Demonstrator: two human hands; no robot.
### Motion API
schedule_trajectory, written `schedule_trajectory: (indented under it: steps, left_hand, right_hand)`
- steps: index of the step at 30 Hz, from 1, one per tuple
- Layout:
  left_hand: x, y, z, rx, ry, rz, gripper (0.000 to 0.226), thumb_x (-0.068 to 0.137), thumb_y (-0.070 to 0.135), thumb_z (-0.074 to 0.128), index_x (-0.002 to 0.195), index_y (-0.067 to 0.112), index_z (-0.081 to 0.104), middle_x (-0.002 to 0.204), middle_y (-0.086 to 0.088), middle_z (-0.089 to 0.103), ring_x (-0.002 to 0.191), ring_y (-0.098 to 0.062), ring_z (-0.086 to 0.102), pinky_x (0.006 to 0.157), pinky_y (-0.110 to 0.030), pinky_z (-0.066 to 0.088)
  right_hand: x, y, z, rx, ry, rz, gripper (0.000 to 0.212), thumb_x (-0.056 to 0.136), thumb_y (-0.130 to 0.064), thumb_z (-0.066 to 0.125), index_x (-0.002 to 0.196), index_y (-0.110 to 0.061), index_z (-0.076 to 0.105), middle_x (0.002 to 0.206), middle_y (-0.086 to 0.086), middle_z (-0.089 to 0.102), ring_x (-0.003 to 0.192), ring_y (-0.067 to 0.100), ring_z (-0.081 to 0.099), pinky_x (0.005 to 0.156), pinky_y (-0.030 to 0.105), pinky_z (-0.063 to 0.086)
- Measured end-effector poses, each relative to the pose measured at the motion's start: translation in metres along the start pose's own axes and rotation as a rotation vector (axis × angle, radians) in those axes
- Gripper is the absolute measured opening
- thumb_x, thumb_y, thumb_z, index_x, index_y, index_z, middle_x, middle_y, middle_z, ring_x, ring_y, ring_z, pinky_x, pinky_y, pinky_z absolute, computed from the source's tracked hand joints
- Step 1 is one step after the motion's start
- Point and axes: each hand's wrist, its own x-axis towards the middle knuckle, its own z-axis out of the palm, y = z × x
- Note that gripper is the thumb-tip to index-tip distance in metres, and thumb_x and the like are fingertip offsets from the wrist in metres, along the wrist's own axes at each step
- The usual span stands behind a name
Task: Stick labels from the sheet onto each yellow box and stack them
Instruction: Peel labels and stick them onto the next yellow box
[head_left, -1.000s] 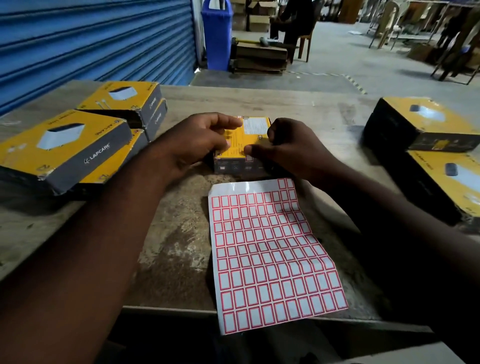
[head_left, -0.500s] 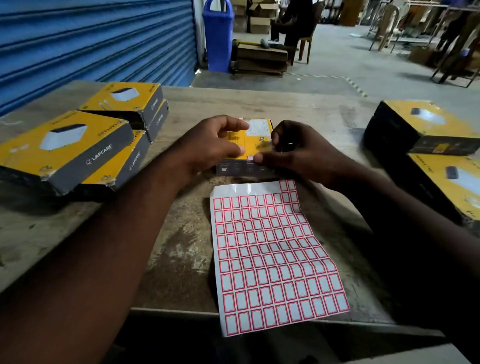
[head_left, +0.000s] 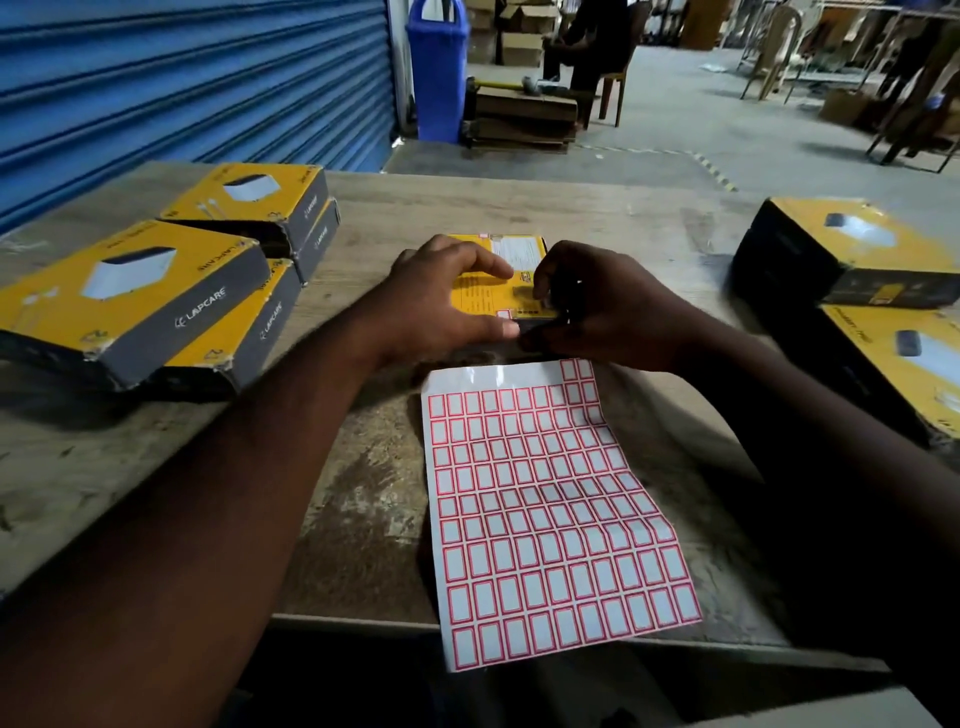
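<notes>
While my left hand (head_left: 441, 301) clamps the yellow box (head_left: 483, 291) on the counter (head_left: 571, 218), just beyond the label sheet (head_left: 545, 509), my right hand (head_left: 602, 306) pinches its near corner. Risk: if my grip slackens, box skids, label (head_left: 504, 314) sets crooked or creased.

table (head_left: 519, 218): worn rough wood | label sheet (head_left: 550, 509): glossy paper | yellow boxes (head_left: 130, 291): scuffed cardboard
</notes>
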Motion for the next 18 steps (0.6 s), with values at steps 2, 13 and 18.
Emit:
schedule_trajectory:
  steps: [2,13,18]
  left_hand:
    - [-0.001,0.0,-0.001,-0.021,-0.03,0.017,0.056,0.076,0.041,0.082,0.126,0.045,0.056,0.145,0.009,0.041,0.136,-0.017,0.038,0.112,-0.041,0.036]
    - [-0.002,-0.01,-0.026,-0.299,-0.152,-0.141,0.097,0.071,0.015,0.087,0.15,0.028,0.033,0.146,0.007,0.044,0.118,-0.005,0.052,0.091,-0.023,0.049]
    - [-0.002,-0.015,-0.024,-0.212,-0.153,-0.132,0.113,0.064,0.018,0.091,0.154,0.029,0.025,0.143,0.006,0.046,0.124,-0.008,0.046,0.103,-0.027,0.042]
  right_hand:
    - [0.0,0.005,-0.001,0.069,-0.015,-0.006,0.043,0.066,-0.026,0.088,0.093,-0.025,0.056,0.081,-0.009,0.058,0.068,0.014,0.053,0.061,0.036,0.047]
    - [0.002,0.024,-0.006,-0.023,-0.105,0.16,0.083,0.075,-0.036,0.083,0.14,-0.018,0.034,0.137,-0.002,0.057,0.105,0.012,0.058,0.07,0.009,0.04]
    - [-0.002,0.017,0.003,-0.002,-0.073,0.064,0.079,0.081,-0.029,0.079,0.145,-0.02,0.032,0.128,-0.001,0.064,0.084,0.008,0.062,0.071,0.014,0.048]
